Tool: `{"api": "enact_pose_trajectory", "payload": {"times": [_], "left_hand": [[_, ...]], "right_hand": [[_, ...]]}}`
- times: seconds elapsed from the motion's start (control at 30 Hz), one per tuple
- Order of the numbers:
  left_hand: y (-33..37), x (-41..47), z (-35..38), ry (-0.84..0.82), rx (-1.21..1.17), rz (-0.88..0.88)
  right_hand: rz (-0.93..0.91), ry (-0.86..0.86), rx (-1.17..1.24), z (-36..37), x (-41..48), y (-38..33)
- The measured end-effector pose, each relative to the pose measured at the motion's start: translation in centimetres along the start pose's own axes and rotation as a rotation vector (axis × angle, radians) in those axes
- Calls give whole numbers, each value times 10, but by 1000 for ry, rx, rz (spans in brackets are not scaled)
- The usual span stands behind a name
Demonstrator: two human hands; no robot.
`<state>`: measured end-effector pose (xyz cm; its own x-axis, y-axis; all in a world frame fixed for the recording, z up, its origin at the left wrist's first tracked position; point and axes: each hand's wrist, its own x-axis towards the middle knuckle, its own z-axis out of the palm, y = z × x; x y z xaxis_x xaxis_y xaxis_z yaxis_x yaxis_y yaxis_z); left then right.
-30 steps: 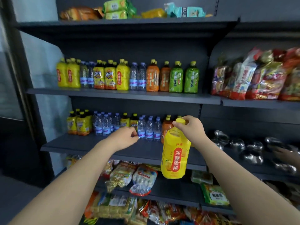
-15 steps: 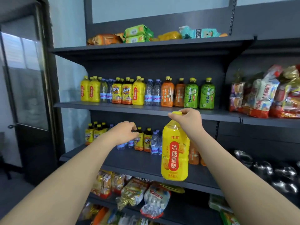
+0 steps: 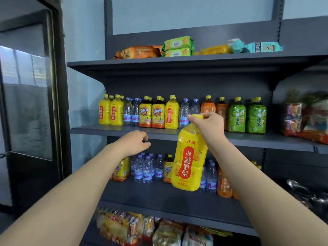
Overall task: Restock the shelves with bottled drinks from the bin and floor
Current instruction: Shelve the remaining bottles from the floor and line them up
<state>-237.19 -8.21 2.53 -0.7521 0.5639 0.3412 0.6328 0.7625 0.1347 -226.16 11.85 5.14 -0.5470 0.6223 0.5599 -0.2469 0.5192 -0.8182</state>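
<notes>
Raised within the last second: yellow pear-drink bottle [image 3: 190, 162], then level with the lower drinks shelf [image 3: 159, 197], now cap-high with the row on the upper drinks shelf [image 3: 110, 130], body hanging free in front of both. Pinched round the cap by the right grip [image 3: 210, 126]. Left grip [image 3: 132, 142] up too, at 9 o'clock of the bottle, fingers loosely curled, holding nothing, just under the shelf edge. Probably bound for the upper row, beside the lone yellow bottle [image 3: 171, 112] at 11 o'clock of the cap; not yet placed. Front row there, from 9 toward 3 o'clock: two yellow bottles [image 3: 111, 111], two water bottles [image 3: 131, 112], two iced-tea bottles [image 3: 151, 114], one yellow, two water, two orange-brown bottles [image 3: 221, 108], two green-tea bottles [image 3: 246, 117]; more behind, not countable.
</notes>
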Motion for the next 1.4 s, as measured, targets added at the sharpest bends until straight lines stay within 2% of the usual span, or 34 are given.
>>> {"api": "enact_pose_trajectory", "payload": {"times": [0.27, 0.57, 0.87, 1.1, 1.4], "left_hand": [[-67, 27, -8, 30, -19, 9], [-124, 93, -9, 60, -19, -29], [-167, 156, -7, 94, 34, -91], [-201, 177, -1, 115, 56, -139], [-269, 216, 9, 113, 24, -144]], "right_hand": [[-41, -28, 20, 77, 17, -23], [-41, -76, 93, 154, 77, -17], [-113, -110, 182, 211, 142, -33], [-104, -162, 213, 249, 159, -31], [-108, -137, 236, 312, 177, -47]]}}
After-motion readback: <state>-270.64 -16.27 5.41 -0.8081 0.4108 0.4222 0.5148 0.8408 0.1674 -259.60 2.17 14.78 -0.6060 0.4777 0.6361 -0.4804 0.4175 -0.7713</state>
